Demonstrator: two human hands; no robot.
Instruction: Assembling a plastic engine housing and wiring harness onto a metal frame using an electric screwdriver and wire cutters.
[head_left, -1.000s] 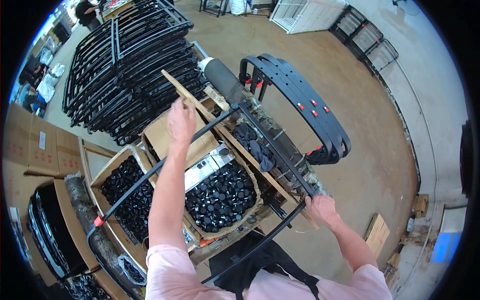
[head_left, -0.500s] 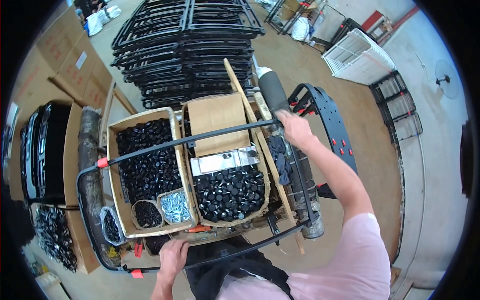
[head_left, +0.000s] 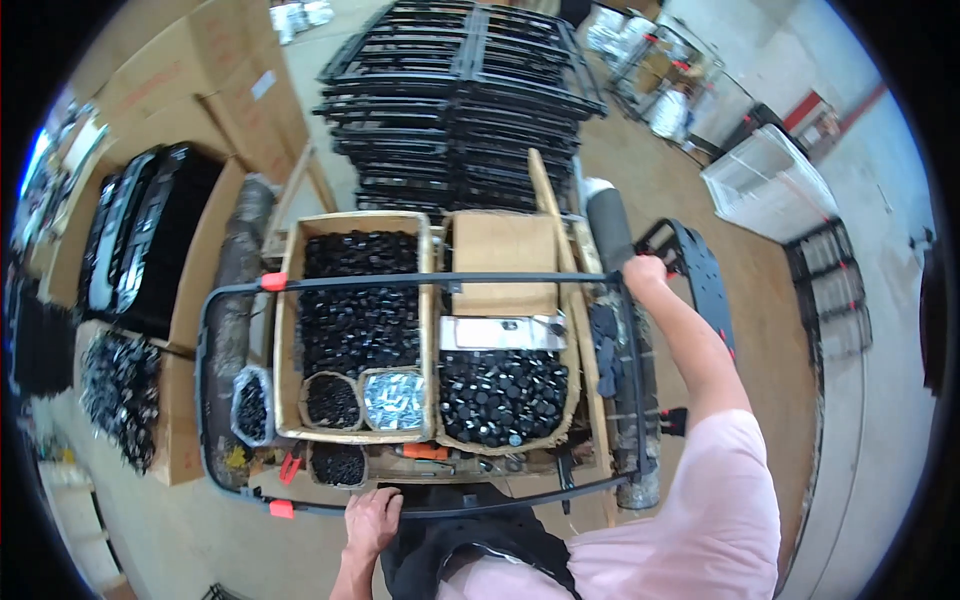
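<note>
A black tubular metal frame (head_left: 540, 279) with rounded corners and red clips lies across boxes of parts on a workbench. My right hand (head_left: 645, 272) is closed around its far right corner, arm stretched out. At the near bar, left of my body, my left hand (head_left: 373, 518) is closed on the tube with its fingers curled over it. Beneath the frame, one carton (head_left: 427, 320) holds black plastic caps (head_left: 360, 320), with a small bin of silver screws (head_left: 394, 400) in its front corner. Round black knobs (head_left: 505, 395) fill the carton beside it.
A tall stack of black metal frames (head_left: 460, 110) stands beyond the bench. Cartons with glossy black panels (head_left: 150, 235) are at the left. A wooden strip (head_left: 545, 190) and a grey roll (head_left: 608, 225) lie along the right side. A black perforated panel (head_left: 705, 285) stands farther right.
The view has turned, so the frame now appears level instead of slanting. My hands stay on the same near bar and far right corner.
</note>
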